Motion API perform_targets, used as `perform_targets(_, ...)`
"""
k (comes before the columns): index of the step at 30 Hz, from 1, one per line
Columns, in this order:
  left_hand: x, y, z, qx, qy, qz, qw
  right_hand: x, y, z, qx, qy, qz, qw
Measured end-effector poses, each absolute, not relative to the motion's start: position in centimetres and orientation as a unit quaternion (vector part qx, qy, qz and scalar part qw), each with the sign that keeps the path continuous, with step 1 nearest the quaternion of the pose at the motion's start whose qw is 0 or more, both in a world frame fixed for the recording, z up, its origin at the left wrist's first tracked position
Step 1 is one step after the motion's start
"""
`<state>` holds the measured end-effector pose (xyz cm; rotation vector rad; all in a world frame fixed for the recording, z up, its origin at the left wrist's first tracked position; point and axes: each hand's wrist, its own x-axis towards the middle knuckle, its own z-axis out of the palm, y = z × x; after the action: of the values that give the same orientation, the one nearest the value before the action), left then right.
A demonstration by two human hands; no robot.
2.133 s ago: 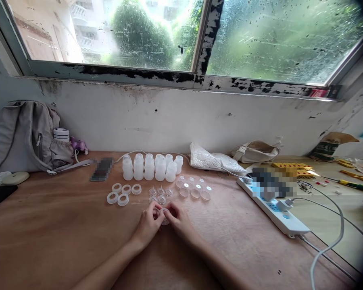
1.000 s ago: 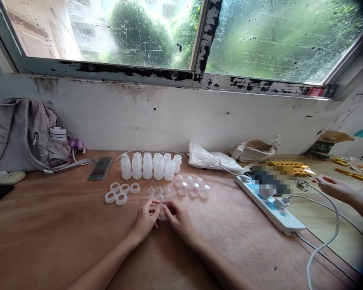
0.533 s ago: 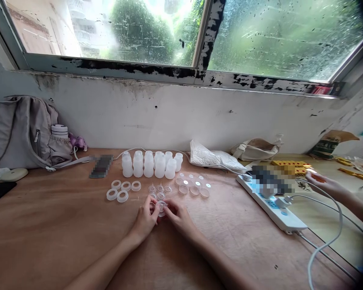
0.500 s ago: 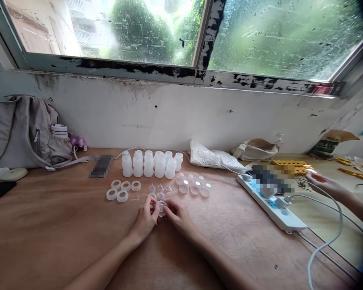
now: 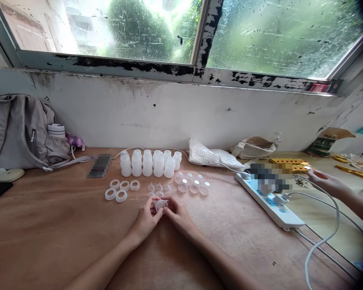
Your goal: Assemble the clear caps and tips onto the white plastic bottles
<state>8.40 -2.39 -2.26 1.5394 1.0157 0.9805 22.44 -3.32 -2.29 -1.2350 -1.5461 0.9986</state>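
Low over the table's near middle, my left hand (image 5: pixel 147 214) and my right hand (image 5: pixel 178 215) meet around a translucent bottle ring (image 5: pixel 161 204). Both are closed, pinching it from either side with fingers and thumbs; whether a clear teat sits inside it is hard to make out. Just beyond my fingertips lie several clear bottle teats (image 5: pixel 159 187), partly hidden by the hands. Several loose white bottle rings (image 5: pixel 121 196) rest to the left. On the right are several clear round caps (image 5: pixel 194 188). Behind them stand frosted baby bottles (image 5: pixel 147 165) in rows.
A phone (image 5: pixel 99 165) lies left of the bottles, near a grey backpack (image 5: pixel 12 133). White plastic packaging (image 5: pixel 214 156) rests by the wall. A power strip (image 5: pixel 272 205) with looping cables (image 5: pixel 337 217) lies right. Another person's hand (image 5: pixel 323 181) is at the adjoining table.
My hands have drawn closer together around the ring, the thumbs now nearly touching at its near side. The camera view has shifted slightly.
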Motion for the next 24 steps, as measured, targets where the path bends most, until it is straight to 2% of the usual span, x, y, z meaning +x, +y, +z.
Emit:
perform_targets(12,8.3,-2.25,-2.44,0.647,0.431,0.41,0.477,21.94,-3.56,-1.66,-0.502,-0.627,0.386,0.453)
perform_targets(20,8.38,-2.35,-2.14,0.619,0.415,0.407,0.528,21.88,-3.69,-1.43,-0.529,-0.639,0.336,0.446)
perform_targets(24,8.28,-2.52,-1.83,0.623,0.428,0.406,0.514,21.88,-3.74,-1.39,-0.518,-0.646,0.341,0.446)
